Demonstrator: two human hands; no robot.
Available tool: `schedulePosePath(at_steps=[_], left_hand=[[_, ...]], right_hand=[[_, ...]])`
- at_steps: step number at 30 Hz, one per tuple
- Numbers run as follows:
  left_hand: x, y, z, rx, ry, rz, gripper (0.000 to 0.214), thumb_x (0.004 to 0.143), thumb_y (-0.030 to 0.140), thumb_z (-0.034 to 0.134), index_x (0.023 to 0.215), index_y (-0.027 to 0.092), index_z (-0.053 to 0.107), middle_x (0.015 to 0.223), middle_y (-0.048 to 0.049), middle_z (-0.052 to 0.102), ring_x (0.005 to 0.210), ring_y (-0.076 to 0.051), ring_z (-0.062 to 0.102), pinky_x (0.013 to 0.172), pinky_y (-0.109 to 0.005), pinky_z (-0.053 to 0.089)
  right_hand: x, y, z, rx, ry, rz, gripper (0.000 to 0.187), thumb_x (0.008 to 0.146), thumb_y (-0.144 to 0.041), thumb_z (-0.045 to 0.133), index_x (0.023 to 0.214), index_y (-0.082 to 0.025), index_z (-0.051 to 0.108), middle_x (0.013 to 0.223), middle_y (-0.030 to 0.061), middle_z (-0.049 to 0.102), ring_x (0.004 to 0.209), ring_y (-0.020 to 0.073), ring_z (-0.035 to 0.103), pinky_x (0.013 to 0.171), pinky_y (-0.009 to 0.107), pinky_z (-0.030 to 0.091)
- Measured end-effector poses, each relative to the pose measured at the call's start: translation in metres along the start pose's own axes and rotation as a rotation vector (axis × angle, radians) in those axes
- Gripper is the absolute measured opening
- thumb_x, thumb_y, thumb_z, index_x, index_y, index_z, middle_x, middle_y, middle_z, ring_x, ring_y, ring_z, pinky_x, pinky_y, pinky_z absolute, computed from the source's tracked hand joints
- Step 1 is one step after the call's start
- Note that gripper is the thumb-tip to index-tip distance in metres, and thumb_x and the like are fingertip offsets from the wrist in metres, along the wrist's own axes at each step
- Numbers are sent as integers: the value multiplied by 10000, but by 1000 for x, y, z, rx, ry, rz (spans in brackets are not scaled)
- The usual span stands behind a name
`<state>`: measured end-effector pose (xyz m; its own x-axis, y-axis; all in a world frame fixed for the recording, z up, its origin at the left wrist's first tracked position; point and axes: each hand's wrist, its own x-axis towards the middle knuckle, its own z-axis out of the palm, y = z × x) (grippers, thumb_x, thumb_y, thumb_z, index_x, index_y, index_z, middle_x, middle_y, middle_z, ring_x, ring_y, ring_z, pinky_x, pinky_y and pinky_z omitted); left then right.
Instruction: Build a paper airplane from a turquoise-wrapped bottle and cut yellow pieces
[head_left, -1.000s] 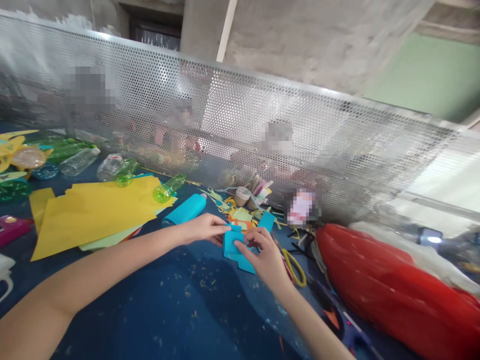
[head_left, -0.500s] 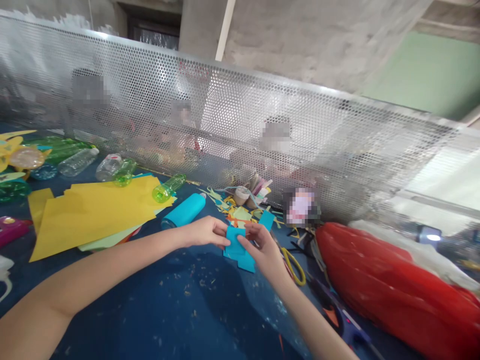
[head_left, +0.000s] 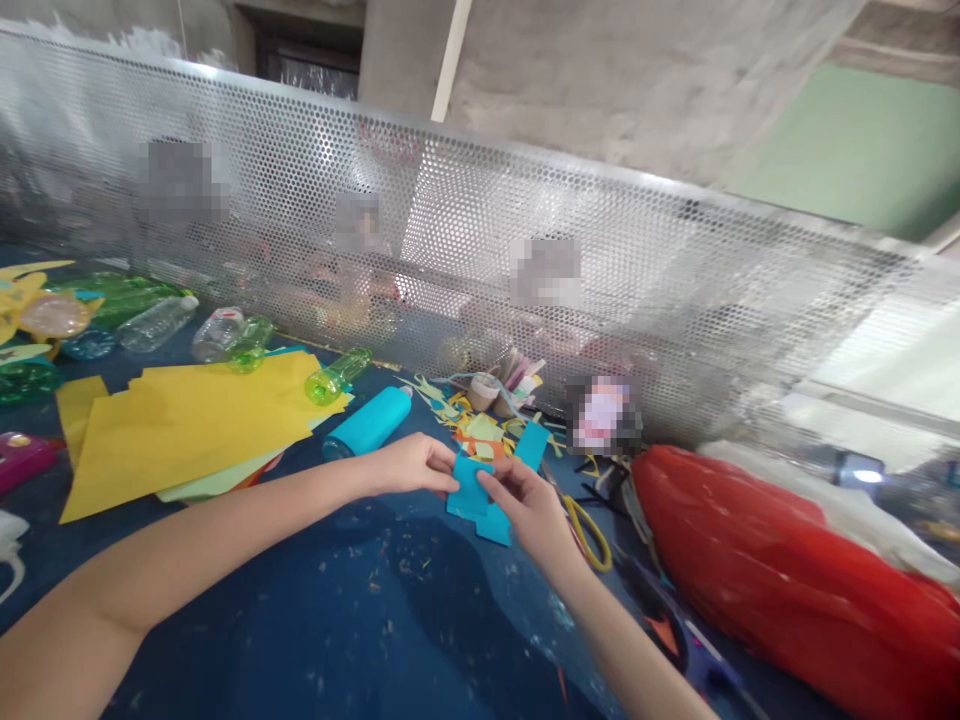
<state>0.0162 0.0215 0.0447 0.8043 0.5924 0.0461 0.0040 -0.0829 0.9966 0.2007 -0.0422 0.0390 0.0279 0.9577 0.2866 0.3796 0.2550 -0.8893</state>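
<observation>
Between my two hands I hold a small piece of blue paper (head_left: pixel 472 488) above the table. My left hand (head_left: pixel 418 465) pinches its left edge between thumb and fingers. With thumb and fingertips, my right hand (head_left: pixel 529 500) grips the right side of the same piece. Another blue paper piece (head_left: pixel 493 524) shows just below it; whether the two are joined I cannot tell. A blue strip (head_left: pixel 532 444) lies behind my right hand. Left of the paper rests a bottle wrapped in blue (head_left: pixel 371 422), lying on its side. Yellow-handled scissors (head_left: pixel 589 535) are beside my right wrist.
Yellow paper sheets (head_left: pixel 195 425) lie at left, with a green bottle (head_left: pixel 337 376) on them. Paper scraps (head_left: pixel 480 430) and small cups (head_left: pixel 482 392) are behind my hands. A red plastic bag (head_left: pixel 787 570) and a glue gun (head_left: pixel 697 650) are at right. A perforated metal screen (head_left: pixel 465 220) closes off the back.
My right-hand fingers have shifted slightly and closed more on the blue paper. My left hand keeps its grip in nearly the same spot.
</observation>
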Motion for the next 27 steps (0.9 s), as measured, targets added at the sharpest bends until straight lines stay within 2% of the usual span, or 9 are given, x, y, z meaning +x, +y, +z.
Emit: schedulePosePath(at_steps=[9,13,17,22,27], left_hand=[[-1,3,1,1,4,19,91,674,222,650,661,132,645,702,-19,667,625,-119,585,688,-276,469],[0,0,2,-22,27,13,128,677,246,673,746,138,672,723,-20,675,643,-124,596,695,-280,474],[0,-4,7,-101,29,6,269,658,295,721,884,156,675,755,-20,686,696,-150,630,707,-298,487],[-1,-9,18,-174,47,-64,309,596,323,770,835,146,689,746,-31,697,735,-186,662,760,-332,496],[-1,-13,24,-271,127,-98,326,581,346,777,805,123,700,753,-60,704,735,-183,667,787,-339,498]], right_hand=[[-2,1,2,12,22,-21,318,727,-480,627,661,-192,509,604,-39,441,551,111,430,531,233,364],[-2,4,2,-6,32,-25,316,733,-480,618,669,-189,512,615,-35,453,559,112,428,537,232,362],[-2,6,2,-45,54,-30,323,730,-493,612,690,-183,530,635,-20,480,584,123,435,548,238,372],[-3,3,1,-62,96,-51,312,736,-485,609,696,-184,536,624,-20,492,571,122,444,531,231,381],[-4,1,1,-67,155,-72,307,732,-478,618,686,-187,531,618,-20,513,557,120,464,521,229,396]])
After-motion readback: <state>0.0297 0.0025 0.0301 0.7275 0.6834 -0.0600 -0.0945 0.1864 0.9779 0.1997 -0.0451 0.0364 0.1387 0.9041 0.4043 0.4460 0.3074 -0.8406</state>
